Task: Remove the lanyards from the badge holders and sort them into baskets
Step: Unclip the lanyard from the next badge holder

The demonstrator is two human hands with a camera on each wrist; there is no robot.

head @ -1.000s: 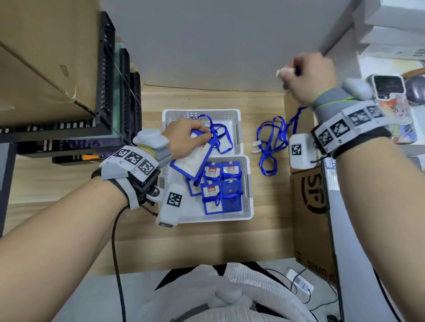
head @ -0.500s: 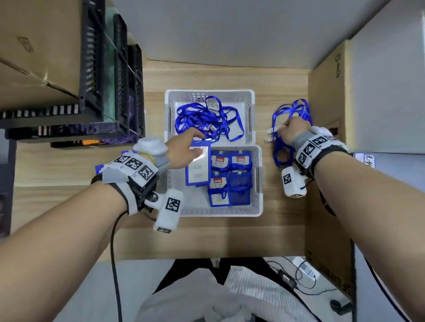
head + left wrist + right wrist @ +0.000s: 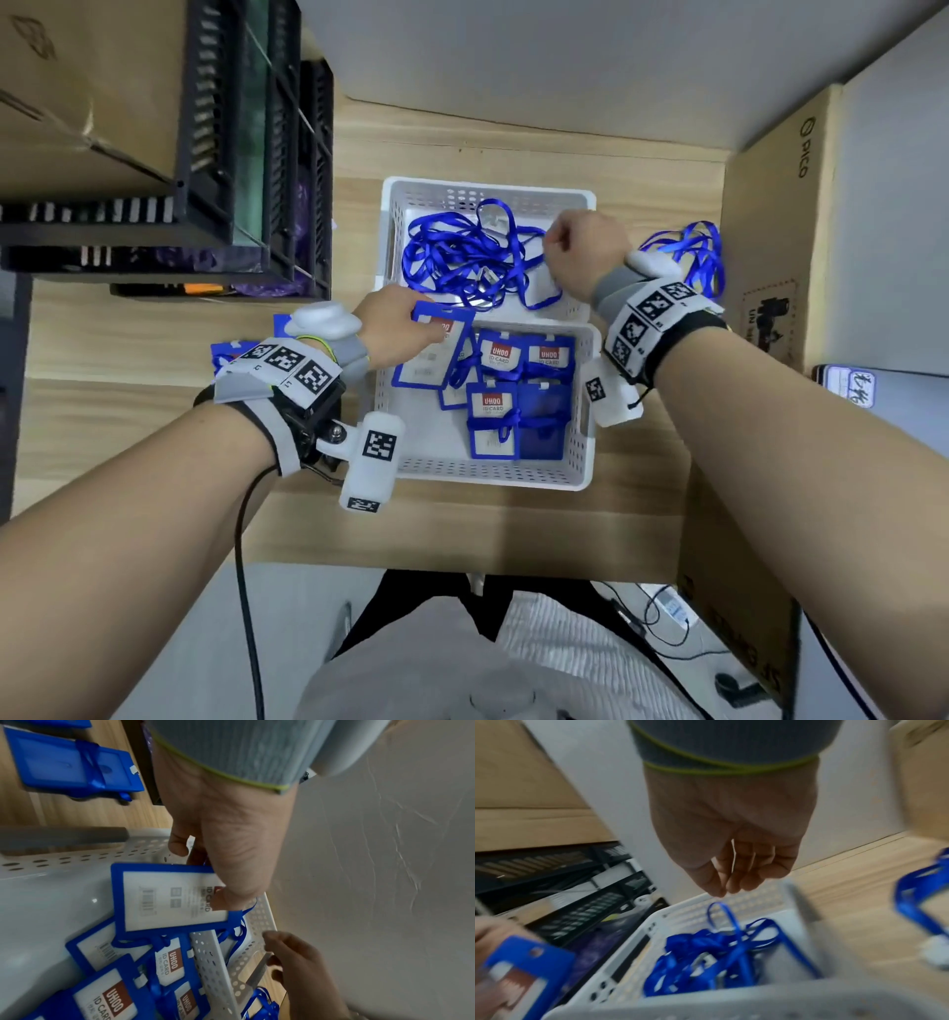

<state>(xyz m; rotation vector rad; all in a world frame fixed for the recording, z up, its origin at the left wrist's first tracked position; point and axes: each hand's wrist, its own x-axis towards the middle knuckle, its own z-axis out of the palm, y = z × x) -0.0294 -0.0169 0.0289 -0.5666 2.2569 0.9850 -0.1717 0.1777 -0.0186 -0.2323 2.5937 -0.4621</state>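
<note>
Now | left hand (image 3: 393,329) pinches blue-framed plastic badge holder (image 3: 430,349) over lower white perforated basket (image 3: 493,475) | right hand (image 3: 731,845) loosely curled, empty, above blue ribbon lanyards (image 3: 462,257) in upper basket (image 3: 488,189) | advice: lay holder flat before releasing.

Office/storeroom, wood desk (image 3: 513,519), cardboard boxes (image 3: 770,216)
</note>
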